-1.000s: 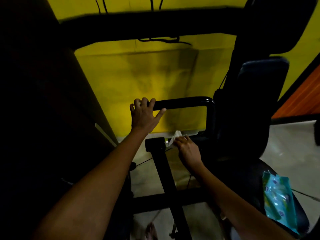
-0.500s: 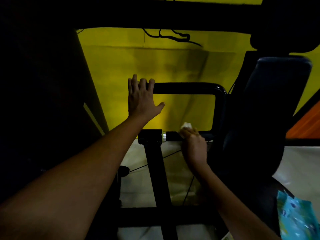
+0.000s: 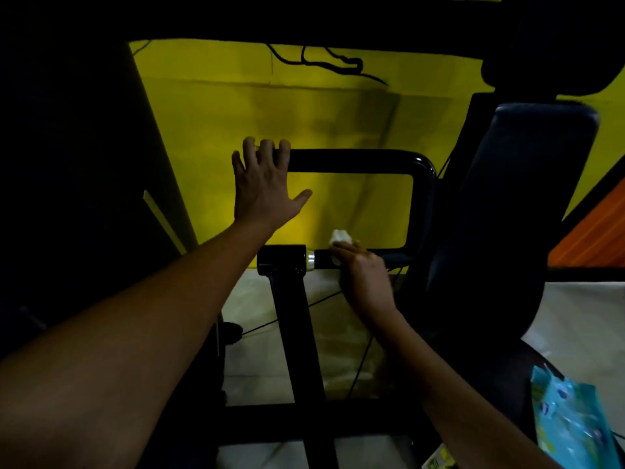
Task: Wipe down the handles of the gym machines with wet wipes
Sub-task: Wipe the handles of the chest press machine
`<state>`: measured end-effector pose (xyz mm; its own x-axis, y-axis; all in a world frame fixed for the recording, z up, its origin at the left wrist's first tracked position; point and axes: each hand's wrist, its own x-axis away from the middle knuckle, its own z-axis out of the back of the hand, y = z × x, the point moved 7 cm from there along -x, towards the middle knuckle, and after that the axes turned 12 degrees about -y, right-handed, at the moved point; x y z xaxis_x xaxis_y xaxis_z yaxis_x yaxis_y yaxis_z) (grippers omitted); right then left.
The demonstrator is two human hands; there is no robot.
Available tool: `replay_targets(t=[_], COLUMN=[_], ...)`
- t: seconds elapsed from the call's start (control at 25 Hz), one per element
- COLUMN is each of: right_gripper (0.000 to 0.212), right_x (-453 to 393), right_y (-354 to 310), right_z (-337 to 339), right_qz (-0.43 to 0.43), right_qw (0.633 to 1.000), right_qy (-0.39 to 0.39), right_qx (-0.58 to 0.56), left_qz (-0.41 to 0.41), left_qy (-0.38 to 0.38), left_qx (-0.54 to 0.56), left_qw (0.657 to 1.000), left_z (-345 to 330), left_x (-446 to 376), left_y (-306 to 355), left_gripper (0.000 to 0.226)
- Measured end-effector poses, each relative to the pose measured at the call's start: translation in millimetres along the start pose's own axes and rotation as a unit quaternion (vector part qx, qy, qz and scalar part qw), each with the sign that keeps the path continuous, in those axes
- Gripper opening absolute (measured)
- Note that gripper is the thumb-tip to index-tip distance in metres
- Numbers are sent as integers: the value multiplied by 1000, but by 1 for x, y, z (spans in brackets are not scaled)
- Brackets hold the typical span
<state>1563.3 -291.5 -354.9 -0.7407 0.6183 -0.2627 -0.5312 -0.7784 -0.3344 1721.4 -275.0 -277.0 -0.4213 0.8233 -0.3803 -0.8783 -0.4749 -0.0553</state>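
The person works at a black gym machine in front of a yellow wall (image 3: pixel 338 123).

**Left hand.** The left hand (image 3: pixel 262 184) rests against the left end of the upper handle bar (image 3: pixel 351 160). The fingers are nearly straight, with only the tips hooked over the bar and the thumb spread to the side. It steadies the bar and grasps nothing. One second ago the fingers lay more curled over this same bar end; they have since flattened out.

**Right hand.** The right hand (image 3: pixel 365 275) is clenched around a white wet wipe (image 3: pixel 339 237) and presses it onto the lower handle bar (image 3: pixel 324 259), just right of the silver collar (image 3: pixel 310 259). A bunched corner of the wipe sticks up above the knuckles. The light is poor, so how far the wipe wraps under the bar cannot be told.

**Change.** One second ago the right hand held the wipe close to the black end block (image 3: pixel 281 260); the wipe now sits on the bar itself, past the collar. The wiping stroke appears to run rightward along the lower bar.

**Task status.** The lower bar is in progress. The rest of its length and the upper bar probably remain to be wiped.

**Supplies.** The blue wipe packet (image 3: pixel 571 424) lies at the lower right on the dark seat (image 3: pixel 500 363).
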Motion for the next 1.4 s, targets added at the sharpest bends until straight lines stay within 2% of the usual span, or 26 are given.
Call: replay_targets(t=[0.08,0.16,0.2,0.28,0.36,0.44,0.56,0.6,0.68,0.76,0.84,0.92,1.0,1.04,1.12,1.24,1.32,1.4], right_gripper=[43,45,45,55,45,36,47,52,55,37,33,35,44,49,53,35,39,50], right_x=[4,23,33,40,26,11,27,34,42,35,16,11,23,30,35,23,16,24], right_y=[-11,5,18,40,33,6,0,15,45,56,43,19,12,18,38,37,31,37], right_z=[-5,4,13,26,28,20,9,11,24,33,27,14,15,20,33,31,16,19], right_qz=[68,114,112,47,-23,-8,108,110,45,-65,-113,-57,53,78,31,-80,-76,-25], right_qw=[997,989,985,986,990,996,984,984,992,993,993,998,994,990,990,994,996,997], right_qy=[19,41,60,87,97,73,68,57,47,57,32,9,35,36,48,30,-22,-48], right_qx=[20,88,119,133,95,50,122,127,110,80,27,21,84,113,129,71,35,60], left_qz=[3,2,2,6,6,-4,-11,-10,-4,9,12,1,-4,-2,5,15,12,7], left_qy=[5,10,13,16,21,35,35,33,31,28,28,32,39,37,34,47,63,75], left_qx=[-5,-4,-3,8,23,24,19,18,16,25,36,34,28,27,29,25,32,41], left_qw=[1000,1000,1000,1000,1000,999,999,999,999,999,999,999,999,999,999,999,997,996], left_z=[0,-1,-1,-1,0,2,2,1,-1,-4,-6,-9,-10,-11,-14,-16,-16,-16], left_x=[-1,-2,-2,-2,-1,0,1,0,0,0,1,1,1,1,-1,-1,-1,-1], left_y=[0,1,1,1,1,4,5,5,4,4,4,2,1,1,2,1,0,-2], left_gripper=[77,77,77,77,78,77,75,74,76,80,82,82,79,78,75,70,65,62])
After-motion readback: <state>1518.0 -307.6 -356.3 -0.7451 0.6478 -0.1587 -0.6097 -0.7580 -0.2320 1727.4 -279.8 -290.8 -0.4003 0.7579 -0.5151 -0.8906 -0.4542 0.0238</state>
